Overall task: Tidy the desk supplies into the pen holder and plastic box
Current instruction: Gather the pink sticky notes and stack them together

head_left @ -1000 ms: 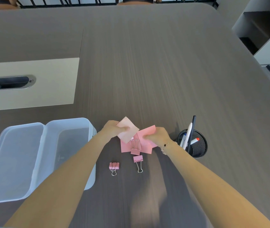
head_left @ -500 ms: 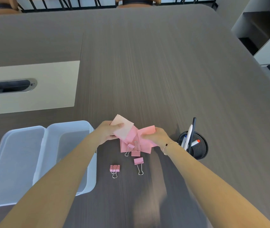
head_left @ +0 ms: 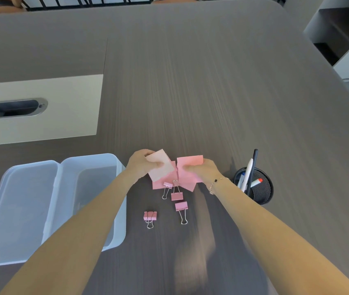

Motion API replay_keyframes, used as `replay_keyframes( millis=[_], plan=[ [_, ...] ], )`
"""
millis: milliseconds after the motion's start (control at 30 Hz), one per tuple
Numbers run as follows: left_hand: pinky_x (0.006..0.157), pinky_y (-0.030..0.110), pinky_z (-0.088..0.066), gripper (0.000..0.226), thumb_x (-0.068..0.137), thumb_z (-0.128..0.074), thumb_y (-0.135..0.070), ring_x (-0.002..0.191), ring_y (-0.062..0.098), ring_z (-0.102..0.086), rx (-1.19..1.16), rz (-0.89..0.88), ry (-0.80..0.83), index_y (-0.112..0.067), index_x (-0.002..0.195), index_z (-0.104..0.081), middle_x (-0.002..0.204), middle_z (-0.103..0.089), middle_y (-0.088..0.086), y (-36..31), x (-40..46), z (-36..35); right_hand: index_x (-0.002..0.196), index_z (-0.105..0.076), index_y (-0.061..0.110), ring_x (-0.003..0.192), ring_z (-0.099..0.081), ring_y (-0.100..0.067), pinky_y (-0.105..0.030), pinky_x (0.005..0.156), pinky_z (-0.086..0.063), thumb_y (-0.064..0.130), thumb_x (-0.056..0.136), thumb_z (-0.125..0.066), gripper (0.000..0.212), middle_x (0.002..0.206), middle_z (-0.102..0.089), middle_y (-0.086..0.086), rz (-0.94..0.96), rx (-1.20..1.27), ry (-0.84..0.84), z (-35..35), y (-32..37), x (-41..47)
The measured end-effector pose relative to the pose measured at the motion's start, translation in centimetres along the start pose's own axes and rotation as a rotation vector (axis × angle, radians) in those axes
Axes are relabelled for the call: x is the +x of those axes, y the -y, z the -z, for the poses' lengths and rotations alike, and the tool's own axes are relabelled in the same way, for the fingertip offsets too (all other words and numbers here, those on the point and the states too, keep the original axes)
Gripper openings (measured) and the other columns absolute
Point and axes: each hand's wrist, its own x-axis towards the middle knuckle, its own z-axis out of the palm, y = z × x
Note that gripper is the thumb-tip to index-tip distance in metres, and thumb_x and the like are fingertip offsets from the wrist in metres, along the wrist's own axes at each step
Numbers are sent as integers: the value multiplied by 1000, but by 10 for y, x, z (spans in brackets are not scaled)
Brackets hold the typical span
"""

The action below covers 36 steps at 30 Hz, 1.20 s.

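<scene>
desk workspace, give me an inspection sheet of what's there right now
surface: dark woodgrain desk with a pale inset panel.
job's things: open plastic box at left, nothing seen inside; mesh pen holder at right with pens in it; pink notes between the hands; four pink binder clips loose in front of them.
clutter: nothing seen.
grips: left hand pinches a paler note; right hand holds a pink note.
cables: nothing seen; metal port in the panel.
surroundings: chairs at the far edge, shelving at right.
</scene>
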Motion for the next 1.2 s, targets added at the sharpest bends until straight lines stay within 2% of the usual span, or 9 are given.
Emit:
replay_keyframes(
  millis=[167, 367, 467, 533, 600, 700, 833, 967, 1200],
  plan=[
    [59, 15, -36, 44, 74, -76, -17, 94, 17, -52, 328, -93, 174, -13, 115, -63, 112, -61, 1, -3, -1, 11, 116, -62, 2, 91, -57, -22, -22, 63, -48, 3, 81, -69, 36, 100, -61, -6, 15, 45, 33, -1, -2, -2],
    [75, 26, -38, 41, 77, -74, -15, 94, 18, -48, 486, -113, 264, -9, 115, -62, 107, -54, 1, 0, 0, 14, 115, -61, 1, 91, -55, -24, -23, 64, -46, -5, 85, -52, 32, 98, -61, -8, 95, -23, 76, -4, 0, -2],
    [60, 26, -36, 17, 80, -69, -18, 84, 24, -50, 523, -110, 287, -7, 93, -63, 90, -54, 2, 0, -1, 15, 114, -61, 1, 92, -56, -25, -28, 73, -48, -6, 84, -50, 33, 100, -61, -9, 137, -24, 58, -4, 0, -2],
    [54, 26, -31, 18, 80, -67, -18, 80, 26, -48, 531, -104, 272, -10, 73, -53, 78, -49, 1, -2, -3, 17, 113, -61, 1, 91, -55, -25, -31, 79, -45, -7, 84, -51, 32, 99, -61, -10, 153, -22, 43, -3, 0, -2],
    [60, 26, -37, 19, 78, -71, -22, 85, 25, -48, 565, -106, 265, -11, 87, -58, 88, -46, 1, -1, -4, 17, 112, -62, 1, 91, -55, -25, -31, 79, -45, -7, 83, -51, 31, 98, -61, -10, 164, -20, 26, -3, -1, -2],
    [82, 33, -46, 59, 69, -78, -30, 97, 24, -49, 659, -70, 289, -13, 119, -52, 112, -47, 6, 3, -7, 15, 108, -62, 5, 90, -55, -24, -28, 73, -47, -6, 83, -51, 29, 98, -61, -9, 175, -6, 7, -2, -2, -2],
    [79, 34, -45, 62, 64, -81, -35, 103, 26, -55, 748, -50, 280, -13, 116, -54, 117, -61, 6, 7, -10, 7, 104, -62, 6, 90, -55, -25, -26, 68, -47, -6, 83, -51, 26, 97, -61, -9, 188, -15, -11, -2, -2, -3],
    [95, 41, -45, 70, 65, -81, -38, 119, 31, -46, 804, -18, 271, -14, 124, -53, 125, -52, 9, 2, -12, 4, 94, -58, 12, 87, -54, -24, -21, 60, -44, -5, 84, -50, 21, 95, -60, -8, 184, 1, -23, -3, 0, -5],
    [65, 27, -40, 54, 72, -77, -27, 93, 22, -51, 625, -5, 385, -12, 116, -50, 110, -55, 2, 3, -16, 14, 101, -59, 9, 87, -54, -25, -22, 59, -44, -7, 84, -47, 26, 96, -59, -9, 196, 68, -61, 0, 6, -7]
  ],
)
